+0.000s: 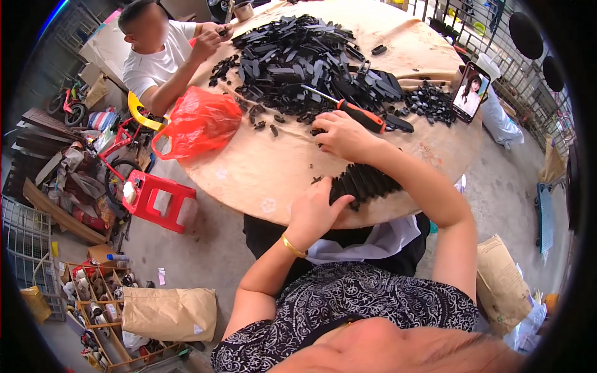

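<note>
At the bench's [249, 177] five o'clock, black row [365, 186]: slim pieces side by side; probably light, stiff, slick; best pinched by long edges.
Left hand [313, 214]: row's eight o'clock, thumb spread; cannot tell if grasping.
Right hand [348, 135]: black pile's [292, 65] five o'clock, fingers curled; grasp unclear.

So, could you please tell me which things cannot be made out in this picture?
All in the head view:
Right hand: whether it grips a piece; its own fingers hide this.
Row of black strips: where it ends on the right; the right forearm blocks that side.
Red plastic bag: any contents, hidden by its crumpled plastic.
Co-worker's hand: the dark object at its fingers is too small to identify.
</note>
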Action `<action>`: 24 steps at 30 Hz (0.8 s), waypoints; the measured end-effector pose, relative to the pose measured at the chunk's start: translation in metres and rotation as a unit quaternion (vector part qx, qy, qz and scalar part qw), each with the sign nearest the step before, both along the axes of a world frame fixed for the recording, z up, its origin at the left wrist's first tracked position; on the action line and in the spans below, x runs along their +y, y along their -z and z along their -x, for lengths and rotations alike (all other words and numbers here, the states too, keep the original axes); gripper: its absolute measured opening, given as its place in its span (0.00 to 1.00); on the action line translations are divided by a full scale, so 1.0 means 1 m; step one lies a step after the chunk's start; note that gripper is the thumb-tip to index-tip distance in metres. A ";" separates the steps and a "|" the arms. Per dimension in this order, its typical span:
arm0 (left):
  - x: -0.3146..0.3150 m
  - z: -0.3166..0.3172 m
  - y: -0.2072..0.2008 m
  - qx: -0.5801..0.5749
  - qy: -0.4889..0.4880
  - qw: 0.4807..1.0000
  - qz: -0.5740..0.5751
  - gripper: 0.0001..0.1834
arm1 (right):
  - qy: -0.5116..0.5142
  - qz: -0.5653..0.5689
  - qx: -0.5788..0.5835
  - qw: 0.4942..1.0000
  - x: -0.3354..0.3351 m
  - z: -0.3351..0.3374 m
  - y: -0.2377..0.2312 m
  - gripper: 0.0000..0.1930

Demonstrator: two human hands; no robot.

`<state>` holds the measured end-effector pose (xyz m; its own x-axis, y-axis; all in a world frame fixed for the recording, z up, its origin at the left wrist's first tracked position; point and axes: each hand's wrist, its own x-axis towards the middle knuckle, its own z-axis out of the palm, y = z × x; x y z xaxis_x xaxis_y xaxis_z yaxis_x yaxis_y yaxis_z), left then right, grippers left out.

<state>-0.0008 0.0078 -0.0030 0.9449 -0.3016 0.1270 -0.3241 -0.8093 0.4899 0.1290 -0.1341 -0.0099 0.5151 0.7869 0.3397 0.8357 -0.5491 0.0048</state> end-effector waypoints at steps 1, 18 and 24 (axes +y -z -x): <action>0.002 0.000 0.002 0.008 0.001 0.999 0.045 0.25 | 0.001 -0.052 -0.006 0.999 -0.003 0.004 -0.004 0.10; 0.038 -0.054 0.008 0.317 -0.061 0.618 0.717 0.16 | 0.088 -0.454 0.453 0.762 -0.011 0.017 -0.018 0.08; 0.029 -0.056 0.011 0.274 -0.024 0.638 0.719 0.16 | 0.034 -0.529 0.602 0.597 -0.014 0.026 -0.025 0.08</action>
